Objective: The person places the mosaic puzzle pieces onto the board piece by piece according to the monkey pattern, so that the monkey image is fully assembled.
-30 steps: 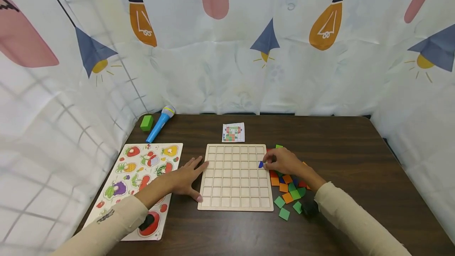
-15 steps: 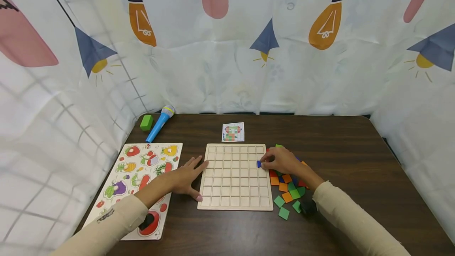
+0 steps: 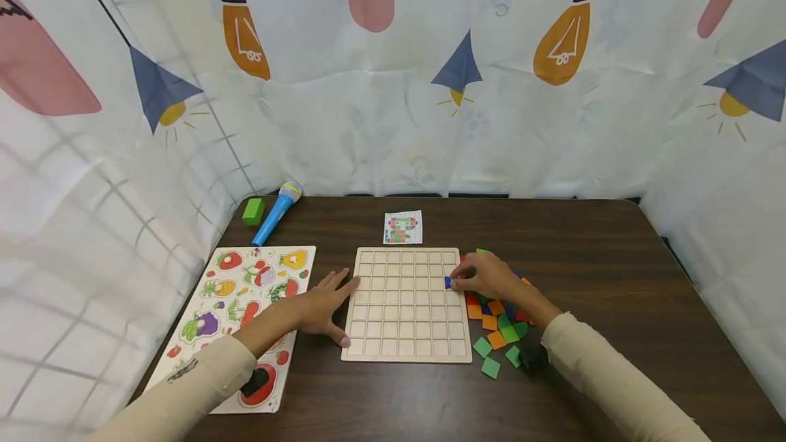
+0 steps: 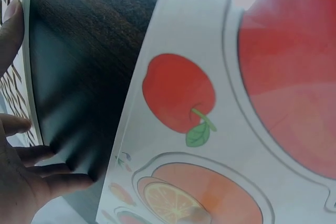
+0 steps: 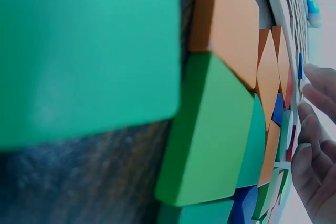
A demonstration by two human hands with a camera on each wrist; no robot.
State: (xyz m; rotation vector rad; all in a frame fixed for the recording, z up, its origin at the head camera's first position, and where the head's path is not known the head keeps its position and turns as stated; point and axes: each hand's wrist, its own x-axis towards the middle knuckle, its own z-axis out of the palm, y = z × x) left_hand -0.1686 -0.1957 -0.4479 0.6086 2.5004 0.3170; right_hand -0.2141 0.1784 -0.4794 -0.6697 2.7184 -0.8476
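Observation:
A pale wooden grid board (image 3: 407,305) lies mid-table in the head view. My left hand (image 3: 321,307) is spread at its left side, with the thumb and fingertips at the edge; the left wrist view shows the fingers (image 4: 73,182) too. At the board's right column, my right hand (image 3: 488,277) pinches a small blue tile (image 3: 447,283) between thumb and fingertips. That tile sits over a cell in the upper half of the column, partly covered by the fingers. In the right wrist view, the fingertips are right at the blue tile (image 5: 300,66).
Loose orange, green, red and blue tiles (image 3: 496,341) are heaped right of the board, partly under the right forearm. A printed pattern card (image 3: 403,228) lies behind it. To the left are a fruit puzzle board (image 3: 245,278), a blue toy microphone (image 3: 275,215) and a green block (image 3: 254,212).
The right hand has shifted slightly left, bringing the blue tile from the board's right margin into a cell, where it looks flatter. The left hand has stayed in place.

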